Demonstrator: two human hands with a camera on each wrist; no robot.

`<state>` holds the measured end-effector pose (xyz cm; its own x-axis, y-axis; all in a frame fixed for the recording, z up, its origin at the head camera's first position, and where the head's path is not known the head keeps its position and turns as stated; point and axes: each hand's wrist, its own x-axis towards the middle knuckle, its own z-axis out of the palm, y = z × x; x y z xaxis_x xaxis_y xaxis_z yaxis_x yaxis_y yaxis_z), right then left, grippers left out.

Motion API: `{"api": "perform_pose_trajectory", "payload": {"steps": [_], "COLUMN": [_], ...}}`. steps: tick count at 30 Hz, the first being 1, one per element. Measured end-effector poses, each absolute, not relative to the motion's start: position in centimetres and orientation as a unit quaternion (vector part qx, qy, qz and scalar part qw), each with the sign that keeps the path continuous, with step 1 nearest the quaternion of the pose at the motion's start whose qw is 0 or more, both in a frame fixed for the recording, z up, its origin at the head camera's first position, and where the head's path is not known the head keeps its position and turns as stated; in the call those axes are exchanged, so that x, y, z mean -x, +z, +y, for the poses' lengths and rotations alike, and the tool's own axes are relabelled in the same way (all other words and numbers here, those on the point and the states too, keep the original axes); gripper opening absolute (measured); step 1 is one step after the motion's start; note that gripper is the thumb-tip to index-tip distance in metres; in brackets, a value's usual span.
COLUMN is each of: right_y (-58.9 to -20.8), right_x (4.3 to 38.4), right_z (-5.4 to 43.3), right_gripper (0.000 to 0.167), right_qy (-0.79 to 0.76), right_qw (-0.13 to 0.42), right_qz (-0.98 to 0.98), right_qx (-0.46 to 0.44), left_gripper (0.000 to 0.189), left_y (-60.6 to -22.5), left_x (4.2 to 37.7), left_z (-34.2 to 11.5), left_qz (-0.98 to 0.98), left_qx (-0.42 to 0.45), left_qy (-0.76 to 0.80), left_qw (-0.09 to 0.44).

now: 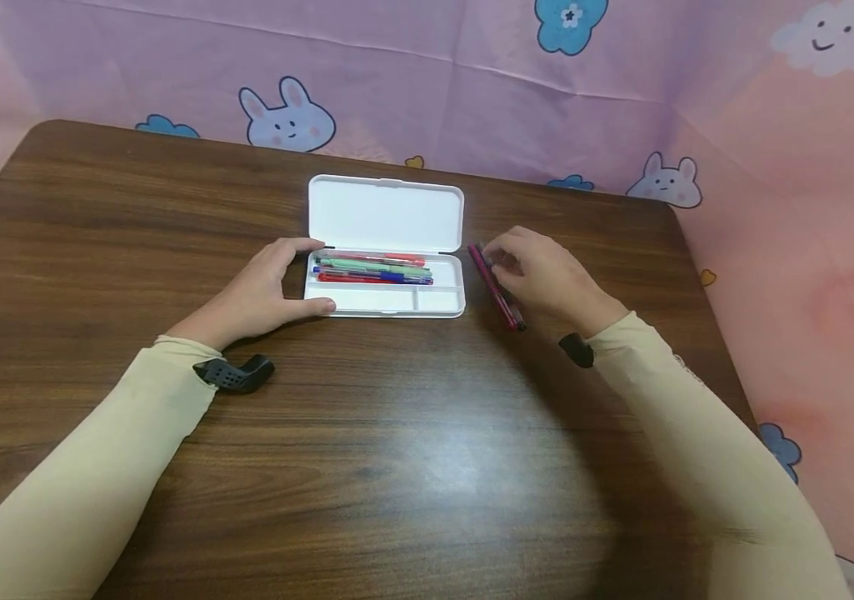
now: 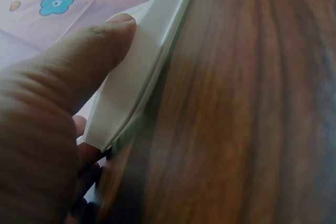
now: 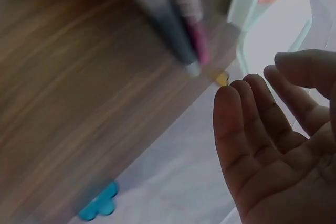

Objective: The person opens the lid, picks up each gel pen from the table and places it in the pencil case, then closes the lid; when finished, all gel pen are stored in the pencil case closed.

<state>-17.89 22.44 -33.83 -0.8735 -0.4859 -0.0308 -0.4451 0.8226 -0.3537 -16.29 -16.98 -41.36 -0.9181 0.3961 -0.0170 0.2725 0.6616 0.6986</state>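
Observation:
A white pencil case (image 1: pixel 367 298) lies on the table with its lid (image 1: pixel 385 212) tipped back. Several pens (image 1: pixel 374 268), red, green and blue, fill its long rear compartment. My left hand (image 1: pixel 257 287) holds the case by its left end, thumb at the front edge and fingers at the back corner. In the left wrist view the thumb (image 2: pixel 105 40) presses against the case wall (image 2: pixel 131 77). Right of the case, a pink pen and a dark pen (image 1: pixel 497 292) lie side by side, slanting. Loosely bent, the fingers of my right hand (image 1: pixel 546 271) hover beside them, holding nothing.
The brown wooden table (image 1: pixel 382 442) extends around the case on all sides. Behind it and at the right hangs a pink and purple cloth (image 1: pixel 412 83) with rabbits, clouds and flowers. Each wrist carries a black band (image 1: pixel 235 375).

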Motion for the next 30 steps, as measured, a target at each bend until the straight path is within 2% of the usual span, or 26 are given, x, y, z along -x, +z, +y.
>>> {"api": "perform_pose_trajectory", "payload": {"steps": [8,14,21,30], "right_y": [-34.5,-35.3,-36.9,-37.3], "right_x": [15.8,14.4,14.5,15.0], "right_z": [27.3,29.2,28.6,26.4], "right_gripper": [0.03,0.034,0.038,0.038], "right_qy": [-0.277,-0.325,-0.465,-0.442], "right_qw": [0.092,0.12,0.187,0.19], "right_qz": [0.944,0.934,0.864,0.876], "right_qx": [0.152,0.091,0.05,0.03], "left_gripper": [0.091,0.091,0.091,0.091], "left_y": [-41.5,-41.4,-41.6,-42.0], "left_x": [16.3,16.3,16.4,16.6], "left_z": [-17.0,-16.9,-17.0,-17.2], "left_qz": [0.911,0.912,0.912,0.91], "left_qx": [-0.182,-0.181,-0.184,-0.195], "left_qy": [0.362,0.358,0.358,0.36], "left_qw": [0.083,0.083,0.082,0.072]}}
